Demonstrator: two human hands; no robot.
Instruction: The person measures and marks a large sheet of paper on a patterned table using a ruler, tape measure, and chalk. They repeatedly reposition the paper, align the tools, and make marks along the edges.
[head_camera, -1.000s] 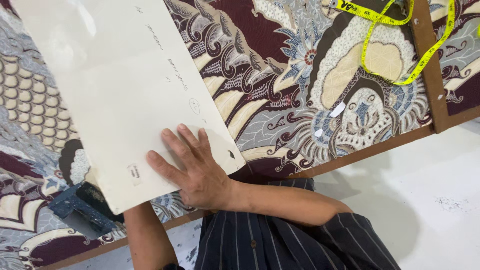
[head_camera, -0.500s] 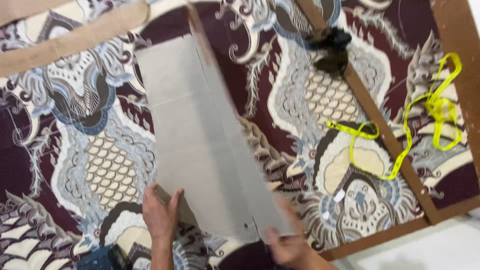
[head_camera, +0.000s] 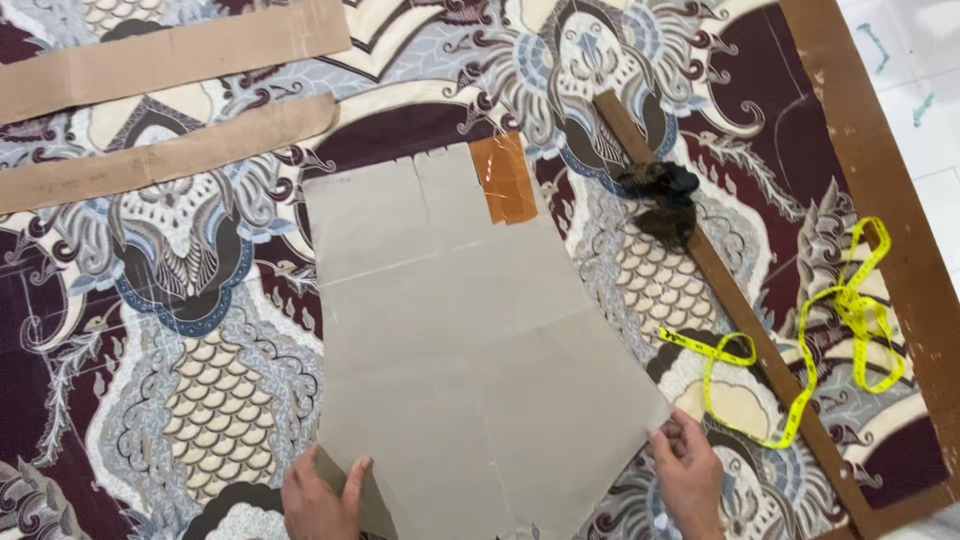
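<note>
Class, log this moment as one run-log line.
left hand: on grey paper pattern | right hand: gripping its edge | under: batik fabric

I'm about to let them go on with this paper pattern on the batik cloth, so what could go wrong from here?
1. The paper pattern is held only at its lower corners by the left hand and right hand; its upper end could shift on the patterned cloth.
2. The taped patch and the creases may keep it from lying flat.
3. The yellow measuring tape lies close to the right hand and might snag.
</note>
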